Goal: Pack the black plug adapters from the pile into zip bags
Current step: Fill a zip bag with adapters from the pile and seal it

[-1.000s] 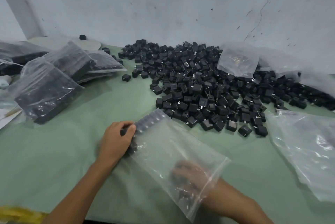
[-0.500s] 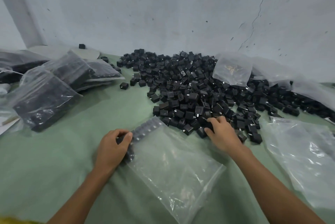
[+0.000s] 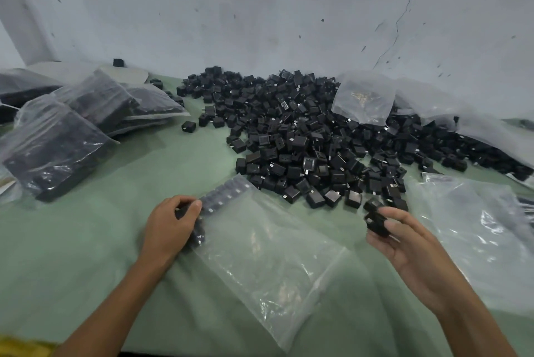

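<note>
A big pile of black plug adapters (image 3: 306,137) covers the middle and right of the green table (image 3: 86,241). A clear zip bag (image 3: 265,249) lies flat in front of me, with a row of adapters (image 3: 225,197) inside along its far left end. My left hand (image 3: 170,226) grips that end of the bag and the adapters in it. My right hand (image 3: 404,238) hovers just right of the bag, near the pile's front edge, pinching a black adapter (image 3: 377,223) between thumb and fingers.
Several filled zip bags (image 3: 57,142) lie stacked at the left. Empty clear bags (image 3: 476,229) lie at the right, and another clear bag (image 3: 364,99) rests on the pile at the back. A grey wall (image 3: 260,9) stands behind the table.
My right hand came out of the bag, reached into the pile's front edge, and has now drawn back toward me holding an adapter. My left hand has stayed on the bag's end.
</note>
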Demonstrator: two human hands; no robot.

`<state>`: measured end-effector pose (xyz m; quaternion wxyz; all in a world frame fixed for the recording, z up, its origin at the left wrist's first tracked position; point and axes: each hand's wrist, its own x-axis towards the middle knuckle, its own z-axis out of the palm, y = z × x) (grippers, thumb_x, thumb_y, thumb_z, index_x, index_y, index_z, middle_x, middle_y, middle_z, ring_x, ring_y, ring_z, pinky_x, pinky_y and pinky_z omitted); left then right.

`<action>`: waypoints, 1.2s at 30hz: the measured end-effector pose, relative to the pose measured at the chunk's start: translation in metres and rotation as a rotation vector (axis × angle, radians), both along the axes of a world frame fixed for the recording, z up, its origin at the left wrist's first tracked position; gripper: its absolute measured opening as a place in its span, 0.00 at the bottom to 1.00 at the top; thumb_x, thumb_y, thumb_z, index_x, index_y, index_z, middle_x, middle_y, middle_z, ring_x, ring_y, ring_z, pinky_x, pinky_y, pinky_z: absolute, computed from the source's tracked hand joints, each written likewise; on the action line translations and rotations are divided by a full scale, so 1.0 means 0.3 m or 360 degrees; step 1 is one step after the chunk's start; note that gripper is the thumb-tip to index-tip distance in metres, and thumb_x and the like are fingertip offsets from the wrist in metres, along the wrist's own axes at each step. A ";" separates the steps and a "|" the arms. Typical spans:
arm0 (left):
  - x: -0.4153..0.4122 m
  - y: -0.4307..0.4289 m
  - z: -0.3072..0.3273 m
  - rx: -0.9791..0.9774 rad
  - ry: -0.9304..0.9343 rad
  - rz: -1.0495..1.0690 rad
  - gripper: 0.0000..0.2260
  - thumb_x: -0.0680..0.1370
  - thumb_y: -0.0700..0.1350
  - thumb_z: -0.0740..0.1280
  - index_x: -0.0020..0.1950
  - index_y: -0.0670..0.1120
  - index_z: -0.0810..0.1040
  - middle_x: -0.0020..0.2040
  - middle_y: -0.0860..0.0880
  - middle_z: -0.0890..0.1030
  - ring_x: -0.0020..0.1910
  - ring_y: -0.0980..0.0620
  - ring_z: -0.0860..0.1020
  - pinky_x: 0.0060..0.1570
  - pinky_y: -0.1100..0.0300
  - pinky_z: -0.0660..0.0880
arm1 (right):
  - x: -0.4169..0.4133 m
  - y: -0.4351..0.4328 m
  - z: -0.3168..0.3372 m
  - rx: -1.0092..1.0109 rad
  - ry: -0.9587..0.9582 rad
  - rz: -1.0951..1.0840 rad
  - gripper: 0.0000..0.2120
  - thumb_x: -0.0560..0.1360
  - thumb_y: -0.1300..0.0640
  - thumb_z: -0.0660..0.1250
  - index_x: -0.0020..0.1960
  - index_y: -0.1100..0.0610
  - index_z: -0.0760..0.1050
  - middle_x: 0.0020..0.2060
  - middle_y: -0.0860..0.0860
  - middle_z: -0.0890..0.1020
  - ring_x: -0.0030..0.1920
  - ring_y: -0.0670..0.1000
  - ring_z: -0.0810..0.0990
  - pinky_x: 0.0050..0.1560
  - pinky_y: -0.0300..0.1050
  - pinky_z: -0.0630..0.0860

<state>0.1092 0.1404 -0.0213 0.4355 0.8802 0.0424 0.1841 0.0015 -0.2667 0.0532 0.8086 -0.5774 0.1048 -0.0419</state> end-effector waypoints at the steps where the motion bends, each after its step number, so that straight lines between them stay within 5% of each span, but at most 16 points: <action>1: 0.000 0.000 -0.001 -0.0004 0.0006 0.0001 0.03 0.78 0.48 0.71 0.47 0.51 0.83 0.44 0.55 0.82 0.46 0.53 0.79 0.48 0.58 0.71 | -0.034 -0.003 -0.006 0.0044 0.0040 -0.0013 0.13 0.73 0.62 0.66 0.56 0.59 0.81 0.51 0.59 0.83 0.45 0.57 0.84 0.47 0.47 0.83; 4: -0.001 -0.002 -0.004 -0.0020 0.0020 0.0003 0.03 0.78 0.48 0.71 0.47 0.51 0.83 0.45 0.53 0.83 0.46 0.52 0.79 0.49 0.56 0.73 | -0.130 0.013 -0.020 -0.0073 0.0101 0.0047 0.15 0.72 0.67 0.63 0.56 0.60 0.82 0.46 0.61 0.82 0.38 0.56 0.82 0.40 0.47 0.83; 10: -0.003 -0.005 0.000 -0.0020 0.0040 0.0005 0.04 0.78 0.48 0.70 0.47 0.50 0.83 0.45 0.54 0.83 0.46 0.52 0.79 0.50 0.56 0.73 | -0.246 0.116 -0.050 -0.0353 0.0307 0.0534 0.18 0.68 0.67 0.70 0.57 0.58 0.83 0.49 0.67 0.81 0.44 0.60 0.82 0.46 0.49 0.81; 13: -0.004 -0.004 0.002 -0.0026 0.0032 -0.0003 0.04 0.78 0.48 0.70 0.47 0.50 0.83 0.44 0.54 0.83 0.46 0.52 0.79 0.49 0.56 0.74 | -0.206 0.239 -0.095 -0.0186 0.0354 0.0577 0.14 0.73 0.69 0.69 0.58 0.62 0.82 0.50 0.64 0.83 0.45 0.61 0.84 0.46 0.49 0.82; 17: -0.008 -0.009 0.006 -0.0035 0.0051 -0.0016 0.04 0.79 0.49 0.70 0.46 0.50 0.83 0.44 0.54 0.83 0.46 0.52 0.79 0.50 0.56 0.74 | -0.086 0.386 -0.147 0.0413 0.0377 0.0527 0.14 0.78 0.64 0.63 0.62 0.67 0.79 0.59 0.65 0.81 0.58 0.63 0.82 0.53 0.50 0.82; 21: -0.010 -0.011 0.011 -0.0057 0.0034 -0.0024 0.04 0.78 0.48 0.70 0.46 0.50 0.83 0.44 0.55 0.83 0.45 0.53 0.80 0.48 0.58 0.73 | 0.046 0.515 -0.161 0.0438 0.0381 0.0627 0.16 0.77 0.65 0.65 0.64 0.67 0.76 0.60 0.64 0.81 0.60 0.62 0.82 0.54 0.50 0.82; 27: -0.011 -0.010 0.014 -0.0049 0.0029 -0.0039 0.04 0.79 0.48 0.70 0.46 0.51 0.83 0.43 0.57 0.83 0.45 0.55 0.80 0.47 0.58 0.73 | 0.182 0.728 -0.134 0.0025 0.0307 0.0621 0.16 0.78 0.67 0.67 0.66 0.61 0.74 0.56 0.63 0.81 0.49 0.60 0.83 0.54 0.54 0.81; 32: -0.006 -0.006 0.009 -0.0051 0.0025 -0.0035 0.04 0.79 0.48 0.70 0.45 0.51 0.83 0.42 0.57 0.83 0.44 0.56 0.80 0.47 0.58 0.74 | 0.226 0.807 -0.137 -0.0727 0.0125 0.0625 0.14 0.76 0.62 0.70 0.59 0.50 0.79 0.50 0.47 0.84 0.51 0.48 0.83 0.57 0.49 0.81; 36: -0.002 -0.003 0.003 -0.0061 0.0016 -0.0022 0.04 0.78 0.48 0.70 0.46 0.51 0.83 0.42 0.57 0.83 0.45 0.56 0.80 0.47 0.59 0.74 | 0.217 0.821 -0.174 -0.0721 -0.0080 0.0549 0.15 0.69 0.64 0.73 0.54 0.53 0.81 0.46 0.49 0.86 0.48 0.50 0.84 0.51 0.53 0.81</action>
